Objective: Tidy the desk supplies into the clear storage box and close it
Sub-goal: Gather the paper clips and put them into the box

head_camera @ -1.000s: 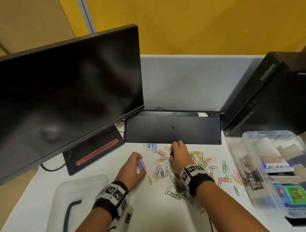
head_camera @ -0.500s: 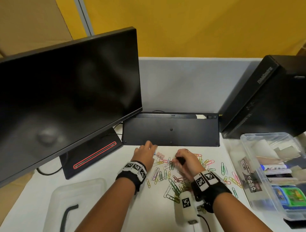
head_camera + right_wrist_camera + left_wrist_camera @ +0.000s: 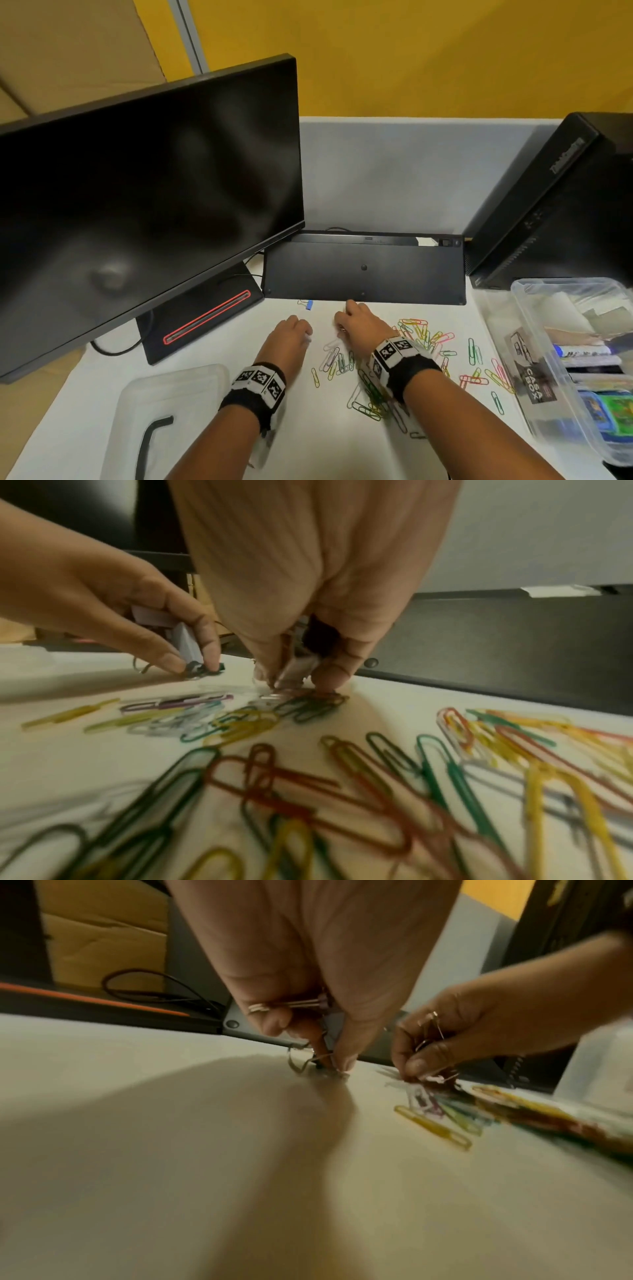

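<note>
The left hand (image 3: 288,337) pinches small pale purple binder clips (image 3: 185,639) between its thumb and fingers (image 3: 209,653), tips down on the white tabletop (image 3: 191,349). The right hand (image 3: 363,325) pinches a little white clip (image 3: 296,670) beside the scattered coloured paper clips (image 3: 424,335). The clear plastic storage box (image 3: 555,346) sits open, far right.

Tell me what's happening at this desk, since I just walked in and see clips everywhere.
A person is gathering small binder clips from the desk. The left hand pinches a lilac binder clip and reaches for another; the right hand holds more clips. Coloured paper clips lie scattered. The clear storage box stands open at right, its lid lying at left.
</note>
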Demonstrator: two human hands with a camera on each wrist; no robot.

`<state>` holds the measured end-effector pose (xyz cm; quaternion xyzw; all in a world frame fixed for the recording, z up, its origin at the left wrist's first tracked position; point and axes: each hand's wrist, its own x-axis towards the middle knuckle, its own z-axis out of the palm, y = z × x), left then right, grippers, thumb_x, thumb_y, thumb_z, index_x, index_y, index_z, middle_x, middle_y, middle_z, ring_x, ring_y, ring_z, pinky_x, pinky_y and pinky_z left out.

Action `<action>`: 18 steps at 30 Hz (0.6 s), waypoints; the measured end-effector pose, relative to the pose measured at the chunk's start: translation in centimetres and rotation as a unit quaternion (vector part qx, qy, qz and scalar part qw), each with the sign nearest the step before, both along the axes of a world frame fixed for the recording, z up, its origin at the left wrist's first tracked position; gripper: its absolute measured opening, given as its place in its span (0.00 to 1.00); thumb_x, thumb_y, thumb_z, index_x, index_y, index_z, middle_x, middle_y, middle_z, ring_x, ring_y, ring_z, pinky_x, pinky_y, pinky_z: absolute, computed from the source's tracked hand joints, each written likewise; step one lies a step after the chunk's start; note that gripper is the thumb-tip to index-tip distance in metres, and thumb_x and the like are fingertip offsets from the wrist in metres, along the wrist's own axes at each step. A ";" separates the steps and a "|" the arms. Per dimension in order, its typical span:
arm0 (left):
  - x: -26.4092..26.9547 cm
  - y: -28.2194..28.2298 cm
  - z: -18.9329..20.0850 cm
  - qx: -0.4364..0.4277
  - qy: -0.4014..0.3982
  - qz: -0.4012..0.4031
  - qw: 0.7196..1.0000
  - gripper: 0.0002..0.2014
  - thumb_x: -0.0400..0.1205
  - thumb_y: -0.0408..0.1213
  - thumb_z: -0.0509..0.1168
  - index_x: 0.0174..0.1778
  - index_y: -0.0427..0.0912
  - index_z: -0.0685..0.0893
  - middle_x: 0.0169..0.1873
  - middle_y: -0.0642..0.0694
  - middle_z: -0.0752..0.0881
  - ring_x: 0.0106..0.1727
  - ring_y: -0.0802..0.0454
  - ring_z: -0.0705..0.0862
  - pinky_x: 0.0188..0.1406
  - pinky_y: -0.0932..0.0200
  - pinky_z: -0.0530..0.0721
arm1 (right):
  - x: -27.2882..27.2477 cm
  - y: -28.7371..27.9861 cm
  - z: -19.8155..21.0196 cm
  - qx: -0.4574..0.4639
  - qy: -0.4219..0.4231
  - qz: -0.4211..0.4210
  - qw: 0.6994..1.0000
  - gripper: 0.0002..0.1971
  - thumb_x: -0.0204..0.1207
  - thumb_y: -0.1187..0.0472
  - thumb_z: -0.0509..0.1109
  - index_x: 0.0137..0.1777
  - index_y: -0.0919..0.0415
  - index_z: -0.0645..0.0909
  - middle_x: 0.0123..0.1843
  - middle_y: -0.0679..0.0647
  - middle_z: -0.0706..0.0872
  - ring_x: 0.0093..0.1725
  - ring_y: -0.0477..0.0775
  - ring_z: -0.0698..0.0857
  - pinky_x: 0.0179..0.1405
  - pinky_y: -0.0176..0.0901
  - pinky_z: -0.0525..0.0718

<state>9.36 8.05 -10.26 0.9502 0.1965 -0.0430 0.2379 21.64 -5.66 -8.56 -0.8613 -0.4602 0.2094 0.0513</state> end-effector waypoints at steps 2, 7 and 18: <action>-0.7 0.2 0.2 -0.042 -0.005 0.041 0.998 0.11 0.83 0.37 0.58 0.60 0.47 0.78 0.56 0.50 0.79 0.59 0.52 0.77 0.58 0.59 0.77 | -0.1 -0.5 -0.4 0.035 0.027 -0.041 0.998 0.10 0.82 0.61 0.61 0.61 0.59 0.76 0.61 0.55 0.72 0.62 0.54 0.74 0.59 0.46 0.79; -2.4 0.8 1.6 -0.216 -0.046 0.148 0.964 0.06 0.83 0.35 0.60 0.53 0.43 0.79 0.50 0.47 0.83 0.53 0.52 0.83 0.45 0.71 0.78 | -0.1 -1.9 -0.1 0.193 0.192 -0.272 0.923 0.07 0.82 0.60 0.63 0.48 0.58 0.83 0.52 0.52 0.82 0.45 0.49 0.84 0.43 0.36 0.82; -3.5 1.8 2.2 -0.275 -0.072 0.257 0.924 0.13 0.78 0.41 0.70 0.33 0.40 0.76 0.29 0.48 0.80 0.33 0.53 0.78 0.31 0.67 0.74 | -1.2 -2.8 1.7 0.314 0.582 -0.457 0.594 0.15 0.78 0.52 0.69 0.34 0.60 0.78 0.27 0.54 0.79 0.28 0.54 0.79 0.28 0.41 0.78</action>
